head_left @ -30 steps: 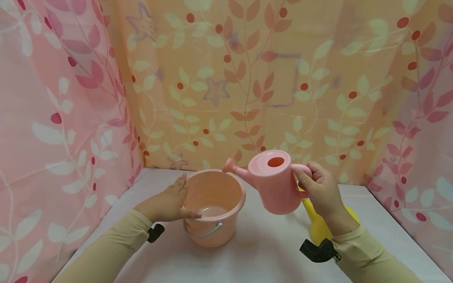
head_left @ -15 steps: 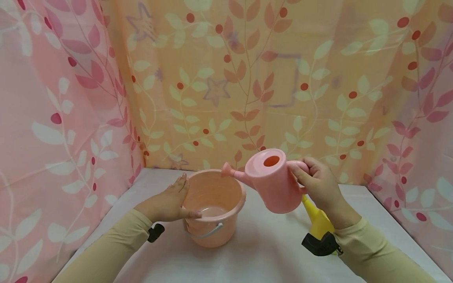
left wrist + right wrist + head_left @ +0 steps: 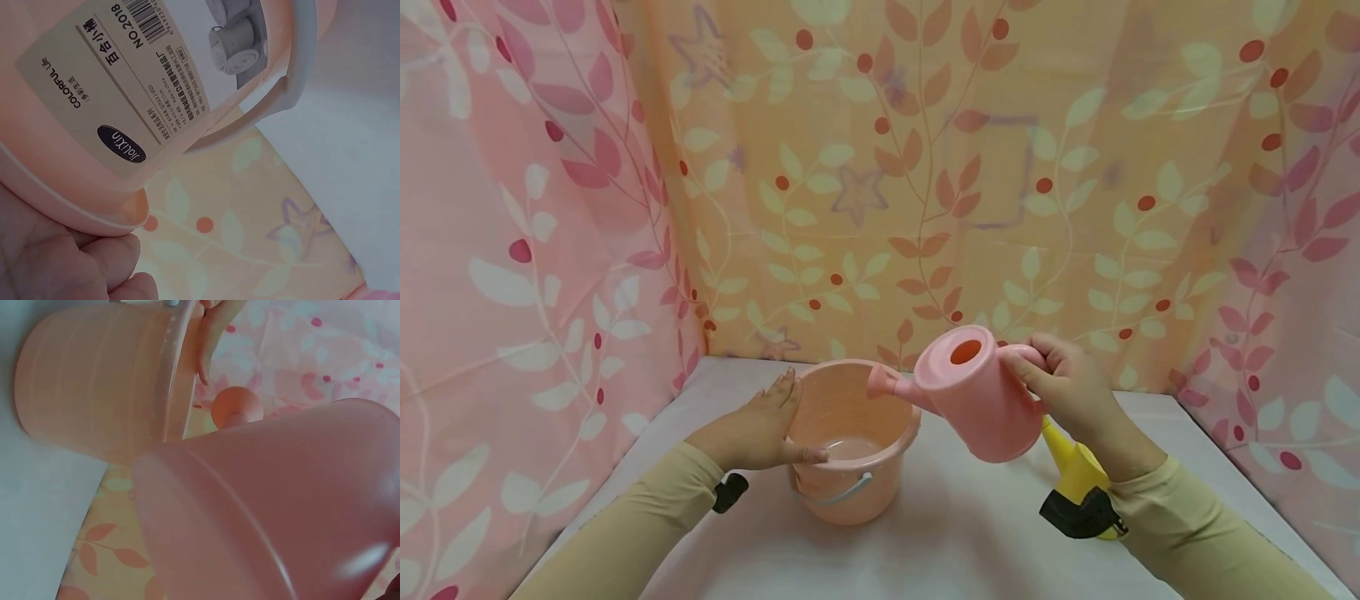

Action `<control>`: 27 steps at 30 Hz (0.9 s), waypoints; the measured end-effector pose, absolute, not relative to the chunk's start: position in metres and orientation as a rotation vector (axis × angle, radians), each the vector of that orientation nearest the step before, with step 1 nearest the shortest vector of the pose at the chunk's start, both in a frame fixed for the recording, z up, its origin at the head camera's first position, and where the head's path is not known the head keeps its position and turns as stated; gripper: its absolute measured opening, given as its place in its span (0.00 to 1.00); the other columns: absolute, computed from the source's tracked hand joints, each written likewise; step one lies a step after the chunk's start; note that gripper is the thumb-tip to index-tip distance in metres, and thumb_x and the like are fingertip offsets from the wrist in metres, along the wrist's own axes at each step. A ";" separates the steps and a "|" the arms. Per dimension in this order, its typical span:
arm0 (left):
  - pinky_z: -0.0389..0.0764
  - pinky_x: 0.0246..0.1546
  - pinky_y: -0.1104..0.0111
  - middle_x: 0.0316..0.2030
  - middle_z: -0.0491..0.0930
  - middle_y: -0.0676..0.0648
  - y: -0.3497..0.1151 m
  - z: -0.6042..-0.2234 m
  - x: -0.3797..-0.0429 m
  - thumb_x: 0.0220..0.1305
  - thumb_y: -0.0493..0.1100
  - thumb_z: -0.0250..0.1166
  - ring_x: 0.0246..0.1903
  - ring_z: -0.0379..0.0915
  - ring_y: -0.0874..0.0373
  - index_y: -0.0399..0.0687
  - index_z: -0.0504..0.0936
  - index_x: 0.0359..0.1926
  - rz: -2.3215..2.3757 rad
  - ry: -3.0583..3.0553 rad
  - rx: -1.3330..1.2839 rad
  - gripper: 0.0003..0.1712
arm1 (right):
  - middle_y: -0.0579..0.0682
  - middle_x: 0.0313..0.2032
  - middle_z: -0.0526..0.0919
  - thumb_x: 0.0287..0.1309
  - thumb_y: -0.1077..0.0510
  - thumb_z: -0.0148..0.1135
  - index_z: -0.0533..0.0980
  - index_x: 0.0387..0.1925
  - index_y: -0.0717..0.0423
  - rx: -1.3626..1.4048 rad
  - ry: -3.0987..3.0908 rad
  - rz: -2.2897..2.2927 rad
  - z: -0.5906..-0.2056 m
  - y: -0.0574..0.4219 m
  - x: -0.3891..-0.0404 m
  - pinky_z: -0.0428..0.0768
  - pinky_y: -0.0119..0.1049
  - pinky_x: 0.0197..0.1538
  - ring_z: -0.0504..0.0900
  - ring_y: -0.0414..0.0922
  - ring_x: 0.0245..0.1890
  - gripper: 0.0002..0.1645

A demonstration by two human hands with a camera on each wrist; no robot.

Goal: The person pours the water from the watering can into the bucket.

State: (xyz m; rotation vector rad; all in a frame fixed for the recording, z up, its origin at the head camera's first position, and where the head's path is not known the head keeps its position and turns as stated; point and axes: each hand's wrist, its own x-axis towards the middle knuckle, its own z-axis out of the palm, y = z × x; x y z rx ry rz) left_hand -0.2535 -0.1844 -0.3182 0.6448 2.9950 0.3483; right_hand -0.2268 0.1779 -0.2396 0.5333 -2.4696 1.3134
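My right hand (image 3: 1071,392) grips the handle of a pink toy watering can (image 3: 981,396), held in the air and tilted toward the bucket. Its spout head (image 3: 882,382) is over the bucket's right part. The peach bucket (image 3: 850,492) stands upright on the table with its mouth facing up. My left hand (image 3: 752,429) rests on the bucket's left rim, fingers extended and thumb across the front rim. In the left wrist view, its fingers are right at the rim, beside the labelled wall. The can's body fills much of the right wrist view; there my right hand is mostly hidden.
A yellow plastic object (image 3: 1078,471) with a narrow neck lies on the table behind my right wrist, partly hidden. The bucket's grey handle (image 3: 842,492) hangs down at its front. Leaf-patterned curtains (image 3: 925,167) enclose the white table (image 3: 940,542) at the back and sides.
My right hand has moved slightly left and tipped the watering can further, so its spout has dipped lower over the bucket. The left hand and bucket have stayed in place.
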 end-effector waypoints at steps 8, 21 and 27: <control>0.44 0.65 0.48 0.69 0.36 0.31 -0.184 -0.318 -0.252 0.46 0.77 0.54 0.69 0.32 0.42 0.27 0.43 0.67 0.335 3.002 0.645 0.68 | 0.54 0.23 0.72 0.60 0.49 0.57 0.72 0.30 0.60 0.579 -2.487 1.222 -0.237 0.177 -0.225 0.77 0.35 0.26 0.70 0.49 0.29 0.16; 0.44 0.65 0.48 0.68 0.36 0.31 -0.184 -0.319 -0.253 0.44 0.79 0.53 0.69 0.32 0.42 0.27 0.43 0.67 0.331 2.998 0.649 0.70 | 0.53 0.22 0.72 0.60 0.51 0.57 0.72 0.29 0.60 0.646 -2.495 1.218 -0.232 0.177 -0.224 0.77 0.35 0.26 0.71 0.49 0.28 0.15; 0.44 0.65 0.48 0.68 0.35 0.31 -0.184 -0.318 -0.255 0.44 0.79 0.53 0.68 0.32 0.41 0.26 0.43 0.67 0.334 2.993 0.663 0.70 | 0.53 0.21 0.72 0.59 0.49 0.58 0.72 0.27 0.58 0.640 -2.511 1.178 -0.231 0.179 -0.225 0.78 0.35 0.27 0.72 0.49 0.27 0.16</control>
